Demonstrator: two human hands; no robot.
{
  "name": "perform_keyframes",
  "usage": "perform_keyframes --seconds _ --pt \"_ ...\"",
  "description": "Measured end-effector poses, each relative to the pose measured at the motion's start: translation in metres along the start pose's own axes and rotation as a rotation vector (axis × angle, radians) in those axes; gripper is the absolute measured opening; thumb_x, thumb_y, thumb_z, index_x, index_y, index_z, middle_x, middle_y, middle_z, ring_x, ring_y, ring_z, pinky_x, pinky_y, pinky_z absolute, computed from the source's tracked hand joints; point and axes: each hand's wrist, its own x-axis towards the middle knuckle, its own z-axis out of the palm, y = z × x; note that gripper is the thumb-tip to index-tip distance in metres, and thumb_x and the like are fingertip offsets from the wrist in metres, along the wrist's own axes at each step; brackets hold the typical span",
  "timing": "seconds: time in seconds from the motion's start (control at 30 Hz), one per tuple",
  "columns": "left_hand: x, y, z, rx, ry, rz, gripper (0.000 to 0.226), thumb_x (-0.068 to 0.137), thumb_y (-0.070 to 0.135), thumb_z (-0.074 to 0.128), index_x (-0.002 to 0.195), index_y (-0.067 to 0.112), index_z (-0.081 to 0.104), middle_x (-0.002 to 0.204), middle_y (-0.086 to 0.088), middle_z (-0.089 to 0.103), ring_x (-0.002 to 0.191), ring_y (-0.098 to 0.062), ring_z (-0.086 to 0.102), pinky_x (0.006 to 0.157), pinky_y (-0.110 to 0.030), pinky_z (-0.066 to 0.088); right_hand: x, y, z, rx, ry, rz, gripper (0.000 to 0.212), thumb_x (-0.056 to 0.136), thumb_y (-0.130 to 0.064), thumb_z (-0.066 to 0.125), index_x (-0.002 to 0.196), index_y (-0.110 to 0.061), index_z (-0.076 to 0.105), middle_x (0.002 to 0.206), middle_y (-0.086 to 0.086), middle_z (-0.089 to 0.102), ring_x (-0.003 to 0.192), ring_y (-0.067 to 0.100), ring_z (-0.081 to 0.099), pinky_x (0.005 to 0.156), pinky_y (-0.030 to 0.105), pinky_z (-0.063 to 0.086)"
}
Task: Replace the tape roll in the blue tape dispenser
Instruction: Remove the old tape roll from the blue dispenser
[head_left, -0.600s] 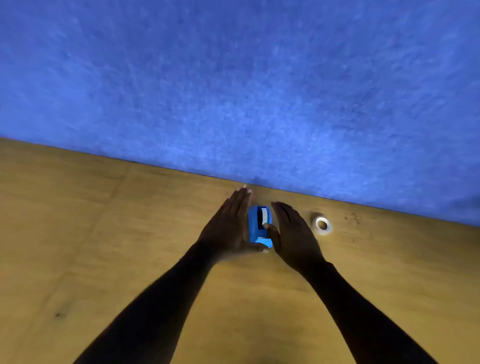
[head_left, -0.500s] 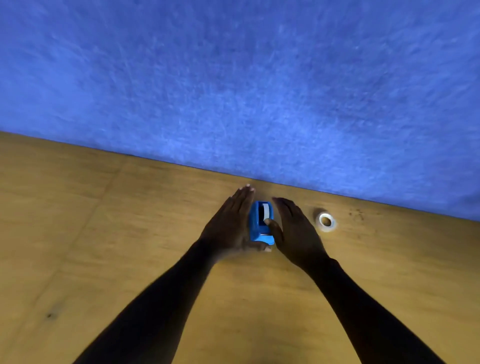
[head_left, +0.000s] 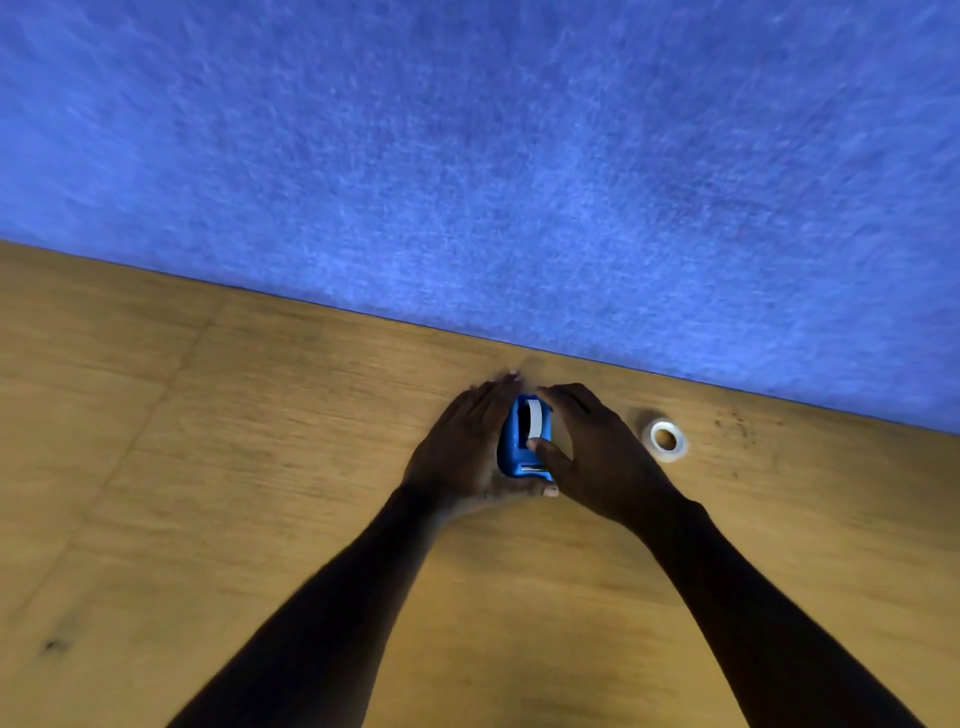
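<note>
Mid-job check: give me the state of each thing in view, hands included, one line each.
blue tape dispenser: on the wooden table, held between both hands, a roll seated in it.
roll in dispenser: white, loaded.
loose tape roll: lying flat on the table, right of the hands, untouched.
left hand: cupped against the dispenser's left side.
right hand: against its right side, thumb on top.

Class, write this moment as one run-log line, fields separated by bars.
left hand: cupping blue tape dispenser | right hand: thumb on dispenser | loose tape roll: lying flat on table, right of hands
</note>
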Motion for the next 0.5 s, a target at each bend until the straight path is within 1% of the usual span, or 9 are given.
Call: perform_keyframes --seconds 0.07,0.13,0.23,0.37,0.5 --pt "0.0 0.0 -0.001 -0.008 0.005 0.0 0.124 0.059 0.082 0.064 0.154 0.012 0.023 0.159 -0.005 0.034 0.145 -0.017 0.031 0.12 -0.036 0.026 0.002 0.002 0.0 -0.018 -0.01 -0.009 0.057 0.086 -0.029 0.067 0.136 -0.01 0.046 0.135 0.008 0.053 0.118 0.022 0.055 0.091 0.025 0.039" --pt "0.0 0.001 -0.001 -0.011 0.015 -0.005 0.123 0.058 0.081 0.066 0.152 0.013 0.026 0.156 -0.005 0.038 0.142 -0.017 0.033 0.12 -0.033 0.023 0.005 0.003 -0.001 -0.035 -0.019 -0.012 0.059 0.084 -0.029 0.07 0.136 -0.011 0.047 0.132 0.007 0.054 0.115 0.022 0.056 0.089 0.024 0.039" --pt "0.0 0.003 -0.001 0.004 0.032 -0.012 0.123 0.057 0.081 0.067 0.151 0.013 0.025 0.154 -0.005 0.042 0.139 -0.013 0.032 0.117 -0.028 0.018 0.008 0.004 -0.003 -0.061 -0.04 -0.026 0.061 0.083 -0.029 0.071 0.137 -0.011 0.047 0.131 0.006 0.053 0.112 0.021 0.056 0.087 0.023 0.039" --pt "-0.001 0.003 0.0 0.023 0.05 -0.026 0.122 0.057 0.081 0.068 0.151 0.014 0.027 0.152 -0.003 0.045 0.136 -0.009 0.03 0.115 -0.024 0.017 0.012 0.005 -0.003 -0.079 -0.071 -0.043 0.064 0.082 -0.03 0.072 0.139 -0.014 0.046 0.129 0.004 0.051 0.11 0.018 0.054 0.085 0.023 0.041" --pt "-0.002 0.004 0.0 0.026 0.055 -0.035 0.12 0.057 0.081 0.066 0.15 0.013 0.03 0.15 -0.004 0.047 0.135 -0.012 0.033 0.114 -0.024 0.018 0.015 0.004 -0.003 -0.09 -0.069 -0.043 0.061 0.08 -0.029 0.074 0.134 -0.015 0.051 0.123 0.003 0.053 0.106 0.018 0.055 0.083 0.026 0.044"
